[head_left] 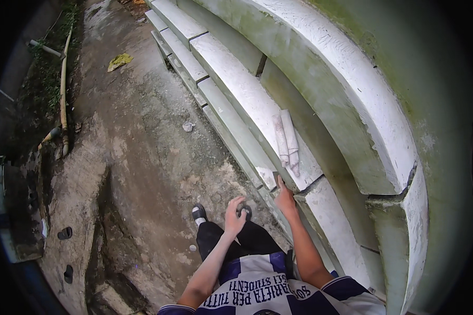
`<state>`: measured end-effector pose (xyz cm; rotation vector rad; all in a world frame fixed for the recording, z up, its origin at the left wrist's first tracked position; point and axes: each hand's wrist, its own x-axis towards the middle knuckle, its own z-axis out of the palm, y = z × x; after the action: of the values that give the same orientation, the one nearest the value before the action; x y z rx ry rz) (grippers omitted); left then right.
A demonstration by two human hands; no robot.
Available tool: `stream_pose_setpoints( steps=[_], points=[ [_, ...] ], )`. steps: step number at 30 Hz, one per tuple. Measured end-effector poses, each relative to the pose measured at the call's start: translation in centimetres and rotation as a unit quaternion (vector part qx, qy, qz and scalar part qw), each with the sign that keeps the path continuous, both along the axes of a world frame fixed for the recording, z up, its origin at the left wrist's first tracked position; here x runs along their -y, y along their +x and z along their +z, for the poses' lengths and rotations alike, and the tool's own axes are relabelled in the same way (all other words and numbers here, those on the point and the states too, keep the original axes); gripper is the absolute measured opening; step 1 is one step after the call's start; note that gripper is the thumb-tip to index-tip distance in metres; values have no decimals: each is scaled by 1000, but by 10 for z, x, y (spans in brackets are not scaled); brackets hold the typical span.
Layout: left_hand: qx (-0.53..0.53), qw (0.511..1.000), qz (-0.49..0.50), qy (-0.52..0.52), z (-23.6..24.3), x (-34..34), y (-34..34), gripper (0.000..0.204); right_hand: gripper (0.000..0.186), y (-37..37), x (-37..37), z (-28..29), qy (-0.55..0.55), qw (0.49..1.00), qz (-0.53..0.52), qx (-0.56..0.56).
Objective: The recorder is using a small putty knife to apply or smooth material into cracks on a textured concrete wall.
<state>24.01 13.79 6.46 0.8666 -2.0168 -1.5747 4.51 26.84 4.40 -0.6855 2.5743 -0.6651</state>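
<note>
My right hand is closed at the edge of a long pale stepped ledge. A small dark flat piece shows at its fingertips, against the ledge; its kind is too small to tell. Beside it, the ledge has a bright white patch. My left hand hangs in the air left of the ledge, fingers curved and apart, holding nothing. Just beyond my right hand, two whitish, roll-shaped pieces lie side by side on the upper step.
Dark gaps part the ledge's lengths. A curved greenish block with a white top rises at the right. On the rough ground lie a yellow crumpled scrap, a white scrap and dark sandals. Pipes run along the left.
</note>
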Motion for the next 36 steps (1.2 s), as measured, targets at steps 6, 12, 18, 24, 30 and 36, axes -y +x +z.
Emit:
stream_pose_setpoints(
  steps=[6, 12, 18, 24, 30, 36],
  points=[
    [-47, 981, -164, -96, 34, -11, -45, 65, 66, 26, -4, 57, -27, 986, -104, 125],
    [-172, 918, -307, -184, 18, -21, -103, 64, 35, 37, -9, 68, -58, 994, -98, 2],
    [-206, 868, -420, -166, -8, -21, -152, 34, 31, 32, -3, 71, -4, 982, -173, -76],
    [-248, 869, -396, -164, -20, -27, -165, 26, 35, 50, 9, 90, -52, 963, -209, -162],
    [-212, 851, -402, -263, -21, -34, -163, 20, 33, 58, 9, 77, -63, 944, -259, -193],
    [-226, 818, -426, -313, -1, -26, -174, 24, 34, 46, -13, 42, -49, 920, -260, -291]
  ],
)
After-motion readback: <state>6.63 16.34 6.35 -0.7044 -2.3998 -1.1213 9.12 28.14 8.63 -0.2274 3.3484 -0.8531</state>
